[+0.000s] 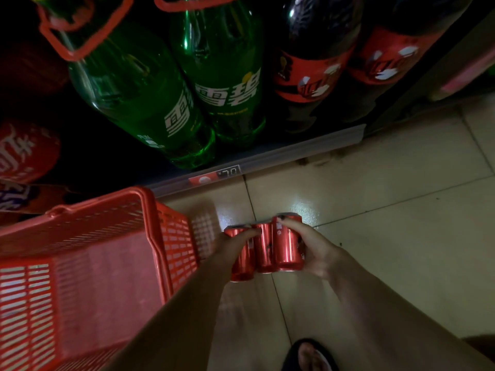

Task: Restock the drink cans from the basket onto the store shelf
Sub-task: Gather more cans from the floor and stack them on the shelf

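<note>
Three red drink cans (pixel 267 250) are pressed side by side between my two hands, above the tiled floor. My left hand (pixel 233 246) grips the leftmost can, fingers curled over its top. My right hand (pixel 316 250) grips the rightmost can, thumb lying over its upper rim. The red plastic basket (pixel 150 210) stands on the floor to the left of the cans; the part of its inside that shows holds nothing. The store shelf (pixel 267 153) runs across the upper view, its bottom edge carrying a price tag.
Two big green soda bottles (pixel 166 103) and two dark cola bottles (pixel 316 62) stand on the shelf. Red labelled bottles (pixel 26 151) sit at the far left. A foot in a dark sandal (pixel 308 354) rests on the beige tiles (pixel 401 210).
</note>
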### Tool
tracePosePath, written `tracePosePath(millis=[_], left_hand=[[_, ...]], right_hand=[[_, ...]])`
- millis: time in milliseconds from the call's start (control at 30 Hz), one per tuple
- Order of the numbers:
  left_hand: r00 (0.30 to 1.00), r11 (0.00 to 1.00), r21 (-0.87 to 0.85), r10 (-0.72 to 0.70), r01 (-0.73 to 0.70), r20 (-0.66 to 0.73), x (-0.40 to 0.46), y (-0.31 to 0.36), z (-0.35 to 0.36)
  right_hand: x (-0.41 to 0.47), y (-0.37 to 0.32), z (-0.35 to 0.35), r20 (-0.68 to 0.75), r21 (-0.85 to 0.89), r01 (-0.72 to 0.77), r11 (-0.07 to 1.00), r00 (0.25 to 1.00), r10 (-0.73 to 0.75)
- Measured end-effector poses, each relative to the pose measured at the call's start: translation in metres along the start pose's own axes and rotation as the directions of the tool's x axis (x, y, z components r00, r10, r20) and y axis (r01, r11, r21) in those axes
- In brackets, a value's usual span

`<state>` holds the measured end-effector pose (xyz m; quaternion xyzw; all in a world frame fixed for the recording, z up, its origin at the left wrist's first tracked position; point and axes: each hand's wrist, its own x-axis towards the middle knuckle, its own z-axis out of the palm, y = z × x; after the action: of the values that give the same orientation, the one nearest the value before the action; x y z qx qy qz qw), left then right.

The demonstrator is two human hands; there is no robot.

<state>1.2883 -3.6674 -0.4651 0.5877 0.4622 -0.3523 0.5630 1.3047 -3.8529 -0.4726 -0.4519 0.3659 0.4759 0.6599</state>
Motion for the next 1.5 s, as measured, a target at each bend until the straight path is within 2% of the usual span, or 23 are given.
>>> tracePosePath(millis=[100,200,367,567,667,733,967,1133,1367,1500], left_hand=[[0.996,0.997,-0.073,-0.027,0.033,0.084,-0.004,-0.002,0.002],[0.984,0.996,-0.075,-0.026,0.040,0.174,-0.011,-0.003,0.005],[0.981,0.997,-0.063,0.044,-0.032,0.190,-0.022,-0.006,0.002],[0.968,0.979,-0.102,0.193,-0.178,0.161,-0.043,0.015,0.006],[0.957,0.967,-0.090,0.250,-0.239,0.148,-0.071,0.047,0.007],[0.923,0.936,-0.108,0.348,-0.334,0.166,-0.105,0.071,0.004],[0.794,0.816,-0.153,0.578,-0.557,0.190,-0.325,0.137,-0.046],[0.716,0.734,-0.162,0.679,-0.660,0.163,-0.521,0.184,-0.120],[0.563,0.553,-0.158,0.826,-0.818,-0.019,-0.792,0.247,-0.239],[0.452,0.440,-0.113,0.881,-0.891,-0.137,-0.916,0.271,-0.309]], right_hand=[[-0.001,0.000,-0.001,0.023,-0.042,-0.012,0.999,1.000,0.013],[-0.002,0.008,0.003,-0.006,-0.072,-0.004,0.997,1.000,0.004],[-0.008,0.016,0.005,0.028,-0.106,0.043,0.993,0.999,-0.040],[-0.037,-0.001,0.015,0.050,-0.011,0.213,0.977,0.976,-0.212],[-0.079,-0.026,0.031,0.028,-0.022,0.353,0.935,0.935,-0.352],[-0.121,-0.043,0.048,0.033,-0.040,0.434,0.900,0.901,-0.433],[-0.331,-0.078,0.139,0.057,-0.076,0.638,0.766,0.770,-0.636],[-0.511,-0.103,0.246,0.110,-0.080,0.729,0.679,0.684,-0.721],[-0.747,-0.145,0.415,0.312,-0.102,0.829,0.549,0.551,-0.774],[-0.851,-0.162,0.505,0.464,-0.129,0.892,0.433,0.440,-0.769]])
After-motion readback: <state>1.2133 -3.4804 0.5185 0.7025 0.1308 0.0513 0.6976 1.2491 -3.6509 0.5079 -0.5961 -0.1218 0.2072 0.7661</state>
